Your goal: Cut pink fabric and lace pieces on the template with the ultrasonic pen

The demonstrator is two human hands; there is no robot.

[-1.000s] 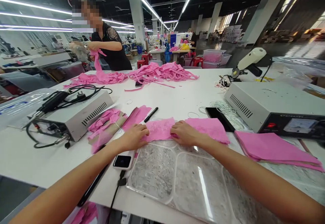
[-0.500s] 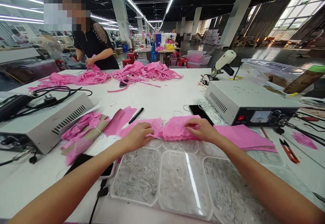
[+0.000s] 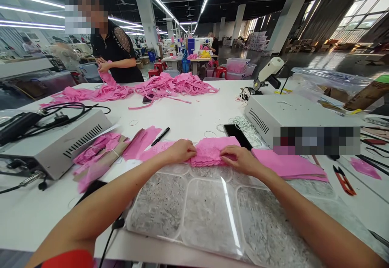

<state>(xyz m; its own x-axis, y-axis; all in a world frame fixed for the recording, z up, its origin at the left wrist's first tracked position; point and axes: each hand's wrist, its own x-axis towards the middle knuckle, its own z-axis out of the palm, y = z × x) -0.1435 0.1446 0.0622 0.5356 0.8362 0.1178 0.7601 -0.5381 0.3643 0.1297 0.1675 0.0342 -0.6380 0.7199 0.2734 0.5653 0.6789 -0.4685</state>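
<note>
A stack of pink lace fabric pieces [image 3: 209, 151] with scalloped front edges lies on the grey marbled mat [image 3: 209, 215]. My left hand [image 3: 181, 151] pinches the stack's left edge, its fingertips bent together. At the right edge my right hand [image 3: 238, 157] has thumb and fingers closed on the lace. Another pink lace piece lies flat to the left, partly under my left hand. Plain pink fabric [image 3: 288, 163] is piled just right of my right wrist. A black marker pen [image 3: 160, 136] rests behind my left forearm.
Grey metal machine boxes stand left [image 3: 54, 142] and right [image 3: 298, 110]. A dark phone [image 3: 237, 135], white elastic cord [image 3: 253, 132] and orange-handled snips [image 3: 344, 181] lie nearby. Across the table, a person [image 3: 114, 53] handles heaped pink garments [image 3: 176, 84].
My left hand has moved right, from the left lace piece to the stack's edge. My right hand has shifted slightly down. The person opposite has brought both hands together on pink fabric.
</note>
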